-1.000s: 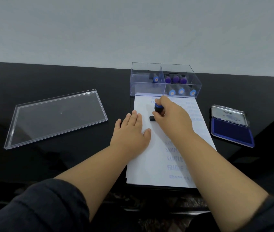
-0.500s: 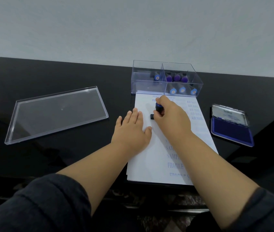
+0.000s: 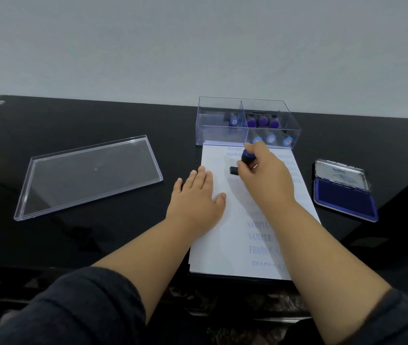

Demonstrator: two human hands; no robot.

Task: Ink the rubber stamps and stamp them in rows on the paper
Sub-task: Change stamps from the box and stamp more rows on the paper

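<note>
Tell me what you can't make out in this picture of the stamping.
Head view, the only one:
- Stamp face: hidden under its base and the right hand, so contact with the paper is unclear.
- Right-column prints: covered by the right forearm.
- Stamps in the box: faces too small to read.
- Ink pad lid label: blurred.

A glossy black table (image 3: 73,245) stands against a plain, pale grey wall (image 3: 148,46).

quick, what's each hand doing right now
Left hand: open, fingers flat on the paper.
Right hand: gripping the blue-handled stamp over the paper.
</note>
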